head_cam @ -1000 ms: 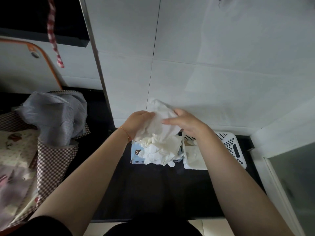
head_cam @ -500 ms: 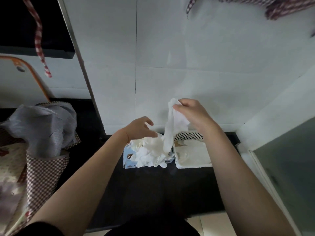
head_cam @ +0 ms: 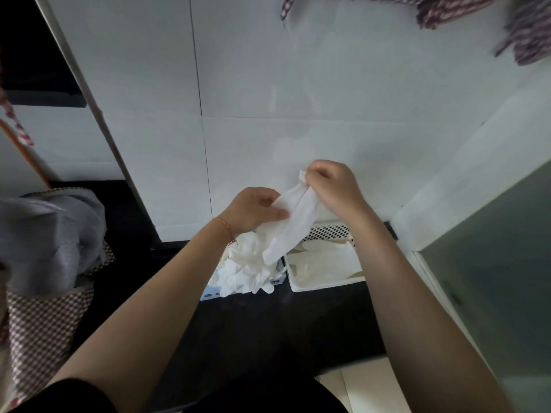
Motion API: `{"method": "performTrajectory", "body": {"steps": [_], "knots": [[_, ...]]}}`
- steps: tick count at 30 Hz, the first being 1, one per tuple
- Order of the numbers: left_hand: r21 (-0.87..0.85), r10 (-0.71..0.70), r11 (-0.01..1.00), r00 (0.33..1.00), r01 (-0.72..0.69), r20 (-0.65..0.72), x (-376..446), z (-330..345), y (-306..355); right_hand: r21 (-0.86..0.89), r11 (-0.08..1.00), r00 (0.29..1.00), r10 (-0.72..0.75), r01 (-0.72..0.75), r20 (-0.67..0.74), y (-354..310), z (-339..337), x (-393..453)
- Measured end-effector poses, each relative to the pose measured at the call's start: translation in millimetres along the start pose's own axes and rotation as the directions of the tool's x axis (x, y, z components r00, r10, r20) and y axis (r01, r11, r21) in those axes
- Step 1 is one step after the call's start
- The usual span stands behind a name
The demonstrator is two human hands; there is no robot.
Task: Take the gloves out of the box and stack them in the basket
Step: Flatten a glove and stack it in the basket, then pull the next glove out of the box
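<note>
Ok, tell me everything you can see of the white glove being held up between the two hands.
The thin white disposable glove looks like limp, slightly translucent latex or vinyl. It hangs stretched at a slant above the glove box and the white perforated plastic basket. The right hand pinches its cuff end at the top; the left hand pinches its side lower down. Its lower end dangles free over the pile of white gloves spilling from the box.

Count: 1 white perforated plastic basket [head_cam: 328, 286]; 1 pale blue cardboard glove box [head_cam: 210, 294]; 2 bare hands; 1 white thin glove [head_cam: 287, 225] held aloft; remaining gloves uncountable.
</note>
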State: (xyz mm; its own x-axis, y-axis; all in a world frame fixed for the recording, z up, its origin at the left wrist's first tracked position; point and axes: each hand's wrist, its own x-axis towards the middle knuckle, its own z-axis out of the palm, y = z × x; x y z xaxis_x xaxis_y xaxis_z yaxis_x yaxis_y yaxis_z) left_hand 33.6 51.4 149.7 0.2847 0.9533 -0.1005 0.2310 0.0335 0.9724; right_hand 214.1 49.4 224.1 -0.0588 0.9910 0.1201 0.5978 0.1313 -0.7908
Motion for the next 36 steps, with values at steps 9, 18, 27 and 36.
{"method": "performTrajectory", "body": {"steps": [9, 18, 27, 36], "knots": [[-0.008, -0.16, 0.987, 0.984, 0.161, 0.074, 12, 17, -25, -0.009, 0.998, 0.995, 0.061, -0.062, -0.08, 35, 7, 0], [-0.009, -0.304, 0.951, 0.935, 0.31, 0.181, 40, 27, -52, 0.224, 0.873, 0.898, 0.438, -0.433, 0.029, 109, 5, -12], [0.651, -0.395, 0.739, 0.895, 0.175, 0.208, 105, 116, -88, 0.056, 0.836, 0.81, 0.51, -0.546, 0.291, 224, -12, -14], [0.758, -0.379, 0.615, 0.925, 0.217, 0.043, 136, 166, -118, -0.158, 0.885, 0.793, 0.464, -0.438, 0.396, 288, -27, 8]]}}
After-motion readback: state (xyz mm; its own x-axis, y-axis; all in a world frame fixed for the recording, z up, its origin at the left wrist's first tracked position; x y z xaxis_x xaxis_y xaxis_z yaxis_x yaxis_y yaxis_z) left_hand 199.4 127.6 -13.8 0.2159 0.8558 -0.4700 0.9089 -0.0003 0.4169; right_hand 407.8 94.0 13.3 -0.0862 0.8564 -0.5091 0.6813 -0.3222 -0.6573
